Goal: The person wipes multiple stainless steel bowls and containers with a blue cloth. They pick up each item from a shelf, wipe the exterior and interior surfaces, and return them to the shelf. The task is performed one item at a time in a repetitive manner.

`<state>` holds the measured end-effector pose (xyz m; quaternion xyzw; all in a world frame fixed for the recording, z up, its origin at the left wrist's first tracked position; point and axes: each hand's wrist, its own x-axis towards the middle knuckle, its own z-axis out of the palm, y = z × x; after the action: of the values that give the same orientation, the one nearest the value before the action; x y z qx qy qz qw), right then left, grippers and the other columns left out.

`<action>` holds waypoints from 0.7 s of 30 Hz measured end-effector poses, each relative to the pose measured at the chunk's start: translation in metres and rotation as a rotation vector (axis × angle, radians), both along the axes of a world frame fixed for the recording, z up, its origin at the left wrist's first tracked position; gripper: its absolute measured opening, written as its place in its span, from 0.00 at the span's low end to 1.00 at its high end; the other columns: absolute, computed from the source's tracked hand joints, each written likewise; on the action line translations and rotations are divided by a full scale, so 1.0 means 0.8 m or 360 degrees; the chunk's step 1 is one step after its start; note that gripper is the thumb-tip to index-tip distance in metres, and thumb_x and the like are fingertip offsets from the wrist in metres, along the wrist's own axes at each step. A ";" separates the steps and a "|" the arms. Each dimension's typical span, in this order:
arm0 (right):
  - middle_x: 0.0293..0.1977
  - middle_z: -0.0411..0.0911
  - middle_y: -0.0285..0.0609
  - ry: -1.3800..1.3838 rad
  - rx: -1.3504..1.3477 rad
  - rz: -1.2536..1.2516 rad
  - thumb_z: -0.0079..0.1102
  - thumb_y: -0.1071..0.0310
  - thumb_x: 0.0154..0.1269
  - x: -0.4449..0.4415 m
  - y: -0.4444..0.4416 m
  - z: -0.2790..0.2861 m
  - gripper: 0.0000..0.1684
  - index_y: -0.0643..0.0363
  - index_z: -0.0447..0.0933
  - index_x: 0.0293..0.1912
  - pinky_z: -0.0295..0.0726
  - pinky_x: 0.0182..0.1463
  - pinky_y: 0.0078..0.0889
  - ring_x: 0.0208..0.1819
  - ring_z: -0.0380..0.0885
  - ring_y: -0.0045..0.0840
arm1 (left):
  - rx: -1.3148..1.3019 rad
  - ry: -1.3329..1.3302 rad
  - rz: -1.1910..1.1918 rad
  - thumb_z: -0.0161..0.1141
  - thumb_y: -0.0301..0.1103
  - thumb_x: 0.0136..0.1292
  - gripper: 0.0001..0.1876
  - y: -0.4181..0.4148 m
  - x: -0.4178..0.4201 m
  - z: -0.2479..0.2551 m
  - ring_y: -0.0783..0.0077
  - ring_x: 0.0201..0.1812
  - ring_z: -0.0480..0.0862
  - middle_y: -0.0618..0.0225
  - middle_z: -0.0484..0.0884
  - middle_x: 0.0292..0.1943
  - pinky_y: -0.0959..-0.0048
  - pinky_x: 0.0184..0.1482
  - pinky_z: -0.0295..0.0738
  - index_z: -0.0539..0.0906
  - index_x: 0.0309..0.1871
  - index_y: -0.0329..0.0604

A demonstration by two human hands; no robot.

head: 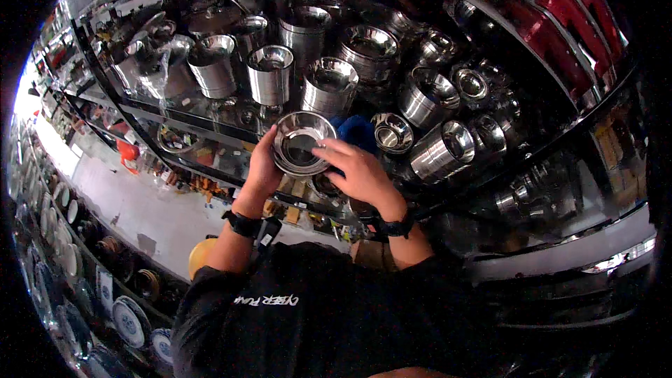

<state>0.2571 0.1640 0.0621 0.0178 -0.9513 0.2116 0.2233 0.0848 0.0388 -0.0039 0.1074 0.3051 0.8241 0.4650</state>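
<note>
A shiny stainless steel bowl (294, 127), round with a wide rim, is held up in front of the glass shelf. My left hand (265, 168) grips its left side, the thumb along the rim. From the right, my right hand (362, 172) reaches over the bowl's edge, fingertips at its inside and thumb apart below. Whether those fingers pinch the rim cannot be told. Just behind my right hand lies a blue item (354, 132), perhaps a cloth. A small steel bowl (394, 134) rests tilted on the shelf to the right.
Steel canisters (270, 79) crowd the shelf (184, 118), some tipped over (441, 152). Dark red panels (546, 37) stand at upper right. Lower shelves hold small goods (292, 214). Patterned plates (128, 320) line a rack at lower left, beside a yellow object (201, 256).
</note>
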 end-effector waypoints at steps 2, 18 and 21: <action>0.49 0.77 0.43 0.0062 -0.0026 0.0082 0.62 0.77 0.53 -0.002 0.020 -0.020 0.18 0.58 0.79 0.46 0.77 0.51 0.34 0.50 0.77 0.37 | -0.0018 0.0062 -0.0031 0.41 0.49 0.74 0.25 0.004 0.008 0.020 0.66 0.55 0.79 0.61 0.79 0.55 0.67 0.61 0.71 0.74 0.61 0.38; 0.45 0.76 0.46 0.0612 -0.0115 -0.0620 0.61 0.71 0.60 -0.119 0.126 -0.025 0.11 0.62 0.78 0.43 0.76 0.51 0.38 0.47 0.76 0.43 | -0.0490 0.1201 0.0170 0.44 0.48 0.73 0.27 0.066 -0.061 -0.092 0.68 0.69 0.62 0.63 0.66 0.68 0.70 0.70 0.51 0.66 0.69 0.42; 0.49 0.76 0.47 0.0429 -0.0199 -0.0639 0.60 0.70 0.61 -0.125 0.120 -0.022 0.13 0.61 0.78 0.46 0.76 0.53 0.37 0.50 0.76 0.43 | -0.0536 0.0958 0.0038 0.48 0.47 0.72 0.28 0.043 -0.046 -0.041 0.69 0.72 0.57 0.62 0.63 0.70 0.70 0.71 0.47 0.65 0.70 0.42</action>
<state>0.1569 0.2601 0.0445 -0.1575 -0.8825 0.2170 0.3864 0.0478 0.0733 -0.0364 0.2640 0.5616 0.6989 0.3556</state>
